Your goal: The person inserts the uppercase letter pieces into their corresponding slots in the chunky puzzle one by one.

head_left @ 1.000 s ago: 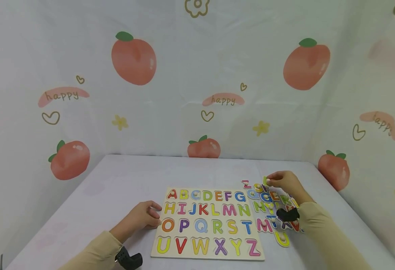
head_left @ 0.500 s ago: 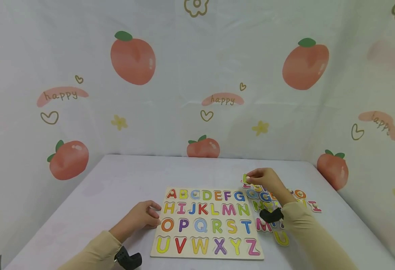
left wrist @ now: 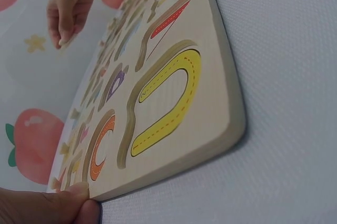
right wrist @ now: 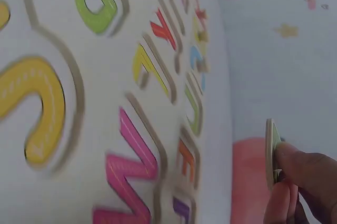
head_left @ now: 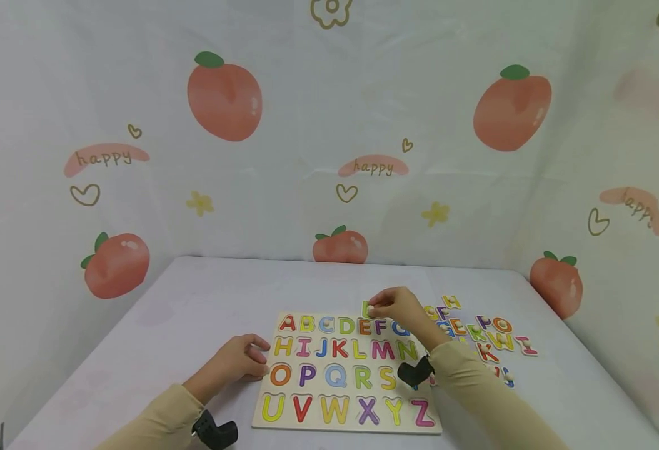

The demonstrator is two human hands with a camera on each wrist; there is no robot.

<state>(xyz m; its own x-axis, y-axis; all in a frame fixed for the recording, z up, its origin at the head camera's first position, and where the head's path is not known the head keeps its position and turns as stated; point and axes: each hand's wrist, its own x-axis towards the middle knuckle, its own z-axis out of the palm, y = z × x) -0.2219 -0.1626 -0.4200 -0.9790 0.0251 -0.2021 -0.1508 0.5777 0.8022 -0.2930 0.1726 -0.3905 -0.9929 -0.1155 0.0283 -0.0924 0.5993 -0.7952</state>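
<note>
A green letter piece (head_left: 366,309) is pinched between the thumb and fingers of my right hand (head_left: 399,307). It is held up over the back edge of the wooden alphabet board (head_left: 321,422), near the D and E spots. The right wrist view shows the piece (right wrist: 270,153) edge-on, its face mostly hidden. My left hand (head_left: 242,357) holds the board's left edge, with the thumb (left wrist: 79,188) at the rim in the left wrist view. Knobbed A (head_left: 287,322), B (head_left: 307,323) and C (head_left: 326,324) pieces sit in the top row.
Several loose letter pieces lie right of the board, among them a yellow H (head_left: 451,302), an orange O (head_left: 501,325), a pink I (head_left: 526,345) and a red K (head_left: 487,352). My right forearm covers part of the pile. A white cloth wall with printed fruit rises behind the table (head_left: 217,284).
My right hand has carried the green letter piece leftward from above the pile to the board's back edge, uncovering loose pieces on the right. My left hand stays at the board's edge.
</note>
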